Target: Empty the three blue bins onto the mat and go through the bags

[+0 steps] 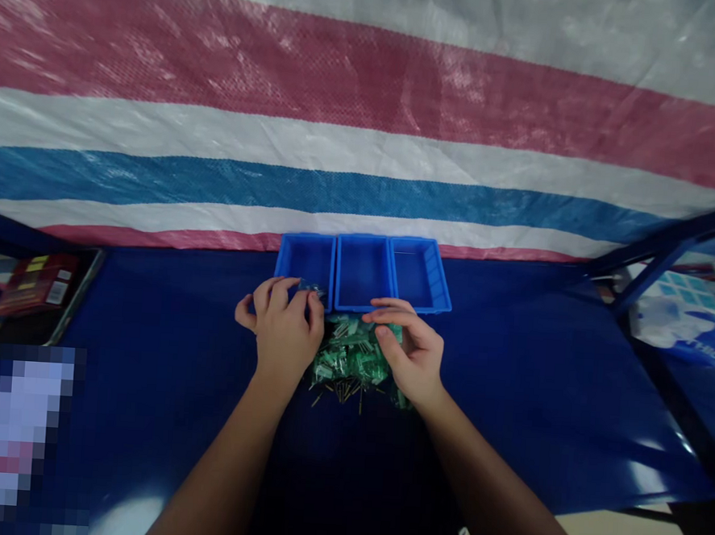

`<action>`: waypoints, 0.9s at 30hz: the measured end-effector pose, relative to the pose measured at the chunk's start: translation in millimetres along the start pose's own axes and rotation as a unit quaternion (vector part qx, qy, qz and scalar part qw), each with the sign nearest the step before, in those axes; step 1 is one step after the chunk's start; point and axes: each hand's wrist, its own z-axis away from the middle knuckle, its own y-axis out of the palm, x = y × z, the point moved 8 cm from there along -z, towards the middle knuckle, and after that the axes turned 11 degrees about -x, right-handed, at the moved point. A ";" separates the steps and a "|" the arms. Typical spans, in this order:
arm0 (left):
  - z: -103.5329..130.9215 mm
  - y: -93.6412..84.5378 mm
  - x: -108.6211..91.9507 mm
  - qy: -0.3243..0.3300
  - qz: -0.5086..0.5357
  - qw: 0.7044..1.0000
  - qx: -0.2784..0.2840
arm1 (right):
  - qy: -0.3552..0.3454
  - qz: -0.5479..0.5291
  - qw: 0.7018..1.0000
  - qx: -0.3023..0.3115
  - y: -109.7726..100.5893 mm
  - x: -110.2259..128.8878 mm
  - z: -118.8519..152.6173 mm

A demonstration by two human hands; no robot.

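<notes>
My left hand [287, 321] reaches over the front edge of the left blue bin [308, 251], its fingers apart and bent downward. Small clear or bluish items [313, 287] show by its fingertips; whether the hand touches them is hard to see. My right hand [416, 350] is at the right side of a heap of green-tinted clear plastic packets [352, 356], thumb and fingers apart. No object is visible in its fingers. Several thin metal pins [343, 391] lie at the near edge of the heap.
A middle blue bin [362, 308] and a right blue bin [444, 285] stand beside the left one on the blue table [545, 376]. Behind hangs a striped sheet [362, 195]. A tray with a red box [35, 284] is at left; a plastic-wrapped package [681, 320] lies at right past a frame bar.
</notes>
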 end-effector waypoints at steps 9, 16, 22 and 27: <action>2.5 2.4 7.0 -0.062 -0.017 0.997 0.038 | -0.010 0.003 1.000 0.001 -0.4 -0.5 -0.1; 1.6 4.9 8.2 -0.101 -0.051 0.989 0.095 | -0.032 0.022 0.999 -0.004 0.8 0.7 -0.2; 2.4 12.0 11.4 -0.096 -0.036 0.988 0.113 | -0.029 0.029 0.999 -0.004 0.4 0.7 -0.8; 1.4 10.6 12.3 -0.094 -0.023 0.990 0.104 | -0.047 0.051 0.998 -0.007 1.5 4.9 -2.3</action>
